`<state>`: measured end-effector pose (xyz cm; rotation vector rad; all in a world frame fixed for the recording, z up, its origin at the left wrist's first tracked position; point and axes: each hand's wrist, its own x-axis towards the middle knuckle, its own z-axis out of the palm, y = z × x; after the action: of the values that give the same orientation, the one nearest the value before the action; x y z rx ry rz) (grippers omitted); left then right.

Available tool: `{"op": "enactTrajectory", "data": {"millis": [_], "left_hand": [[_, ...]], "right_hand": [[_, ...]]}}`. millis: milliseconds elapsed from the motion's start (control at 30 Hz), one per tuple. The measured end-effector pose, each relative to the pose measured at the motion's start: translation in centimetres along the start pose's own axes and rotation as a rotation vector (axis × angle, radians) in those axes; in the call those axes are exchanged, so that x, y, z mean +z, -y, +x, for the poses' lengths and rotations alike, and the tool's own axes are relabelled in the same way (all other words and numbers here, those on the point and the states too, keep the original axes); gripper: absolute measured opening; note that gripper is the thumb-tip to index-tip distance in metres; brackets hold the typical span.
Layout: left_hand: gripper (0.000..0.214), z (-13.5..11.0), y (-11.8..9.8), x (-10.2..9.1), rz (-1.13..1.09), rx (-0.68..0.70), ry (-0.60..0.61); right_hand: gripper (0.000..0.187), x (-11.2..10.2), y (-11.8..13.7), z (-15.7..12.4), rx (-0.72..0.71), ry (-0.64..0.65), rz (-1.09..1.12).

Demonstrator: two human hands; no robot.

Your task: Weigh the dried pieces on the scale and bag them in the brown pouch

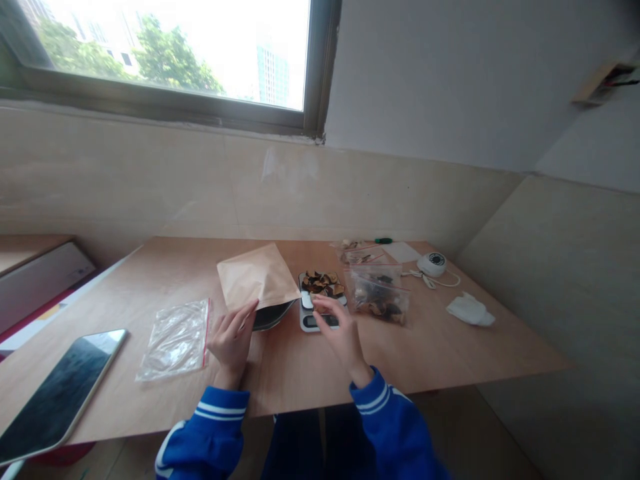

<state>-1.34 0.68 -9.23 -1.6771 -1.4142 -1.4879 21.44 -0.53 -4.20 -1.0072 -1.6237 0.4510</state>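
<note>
My left hand (231, 339) holds the lower edge of a tan paper bag (256, 275), fingers curled on it; a dark opening or bowl shows under the bag. My right hand (337, 330) reaches over a small digital scale (315, 313), fingers pinched by the pile of dark dried slices (323, 283) on its platform. Whether a slice sits in the pinch I cannot make out. Both sleeves are blue with white stripes.
An empty zip bag with a red seal (176, 339) lies left of my hands. A filled clear bag of dried pieces (380, 297) sits right of the scale. A phone (57, 393) lies at the front left; a white round device with cable (433, 264) and white tissue (469, 309) sit right.
</note>
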Motion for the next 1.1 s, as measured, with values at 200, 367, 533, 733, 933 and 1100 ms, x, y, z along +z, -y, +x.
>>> {"op": "enactTrajectory", "data": {"millis": [200, 367, 533, 733, 933, 1100], "left_hand": [[0.025, 0.1, -0.1, -0.1, -0.020, -0.011, -0.009], [0.023, 0.4, -0.3, -0.2, 0.005, -0.020, -0.009], [0.021, 0.4, -0.4, -0.2, 0.014, -0.009, -0.005], [0.022, 0.3, -0.4, -0.2, 0.001, -0.022, -0.003], [0.022, 0.3, -0.2, 0.0, -0.001, -0.012, -0.013], [0.022, 0.0, 0.0, 0.0, -0.010, -0.044, 0.009]], "right_hand": [[0.023, 1.6, -3.8, 2.6, -0.008, 0.111, -0.102], [0.027, 2.7, -5.1, 3.1, -0.146, 0.215, -0.371], [0.021, 1.3, -4.7, 2.7, -0.127, 0.111, -0.432], [0.026, -3.1, -5.9, 1.1, 0.016, -0.127, -0.422], [0.029, -4.8, -7.9, -0.2, 0.109, -0.162, -0.482], [0.029, -3.4, -8.2, 0.6, 0.078, -0.079, -0.544]]}}
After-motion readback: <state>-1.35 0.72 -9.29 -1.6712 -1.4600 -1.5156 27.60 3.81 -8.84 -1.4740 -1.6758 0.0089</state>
